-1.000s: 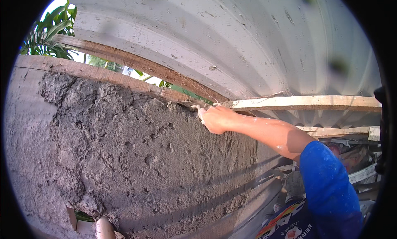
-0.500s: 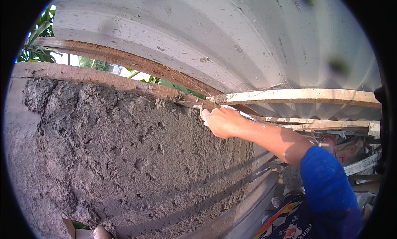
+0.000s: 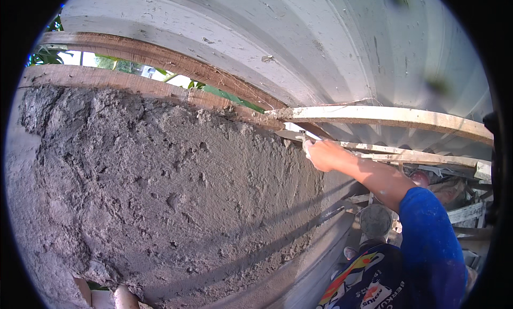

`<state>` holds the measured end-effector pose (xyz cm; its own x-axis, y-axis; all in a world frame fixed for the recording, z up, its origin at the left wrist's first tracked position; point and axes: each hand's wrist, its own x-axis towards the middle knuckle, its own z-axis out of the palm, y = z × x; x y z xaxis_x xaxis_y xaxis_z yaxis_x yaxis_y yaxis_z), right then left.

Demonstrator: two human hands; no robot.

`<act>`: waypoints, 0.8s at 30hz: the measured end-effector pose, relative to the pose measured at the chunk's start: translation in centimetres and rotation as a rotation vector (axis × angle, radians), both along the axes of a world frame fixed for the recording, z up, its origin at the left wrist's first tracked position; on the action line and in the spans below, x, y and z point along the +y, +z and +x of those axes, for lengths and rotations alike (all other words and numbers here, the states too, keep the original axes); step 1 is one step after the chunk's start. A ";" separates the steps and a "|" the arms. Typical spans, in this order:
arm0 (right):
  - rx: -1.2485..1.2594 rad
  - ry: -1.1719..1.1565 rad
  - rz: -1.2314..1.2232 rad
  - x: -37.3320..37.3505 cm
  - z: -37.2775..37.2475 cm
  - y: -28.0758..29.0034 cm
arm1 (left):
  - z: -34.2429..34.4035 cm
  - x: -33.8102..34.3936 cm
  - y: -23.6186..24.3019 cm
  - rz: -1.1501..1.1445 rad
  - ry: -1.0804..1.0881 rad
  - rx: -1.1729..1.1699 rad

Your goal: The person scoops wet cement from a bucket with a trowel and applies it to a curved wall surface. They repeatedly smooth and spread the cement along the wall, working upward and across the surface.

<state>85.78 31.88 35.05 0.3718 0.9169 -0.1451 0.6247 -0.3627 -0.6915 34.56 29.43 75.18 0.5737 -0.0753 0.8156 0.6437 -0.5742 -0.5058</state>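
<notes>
My right hand [image 3: 325, 155] is at the top right end of a wall, its fingers closed round the handle of a trowel. The thin trowel blade [image 3: 288, 134] lies along the top edge of the wet grey mortar [image 3: 176, 186], just under a wooden board [image 3: 112, 81]. Most of the handle is hidden by my fingers. The mortar is rough and pitted, with thick lumps at the upper left and a flatter surface toward the right. My left hand does not show.
Corrugated metal sheeting [image 3: 256, 36] slopes overhead, with a pale wooden beam [image 3: 385, 115] beneath it. Down to the right stands a round bucket [image 3: 375, 222] amid planks and clutter. A pipe-like piece [image 3: 126, 298] pokes out beside a gap at the lower left.
My right hand has slid the trowel rightward along the top of the mortar, toward the wall's end. The view has shifted slightly, and more of the bucket shows.
</notes>
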 end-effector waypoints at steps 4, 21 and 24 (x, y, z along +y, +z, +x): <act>0.169 -0.086 0.262 -0.4 -0.9 0.7 | 0.7 1.0 -0.5 -0.008 0.000 0.017; 0.184 -0.026 0.291 2.0 -0.9 0.4 | 2.2 3.8 -2.6 -0.057 -0.038 0.050; 0.149 0.019 0.198 2.0 -0.6 -0.1 | 2.4 4.0 -2.9 -0.065 -0.041 0.057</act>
<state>85.21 33.89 34.93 0.3422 0.9395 -0.0141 0.5160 -0.2005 -0.8328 37.00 33.43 72.29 0.6167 -0.0477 0.7857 0.5906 -0.6319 -0.5019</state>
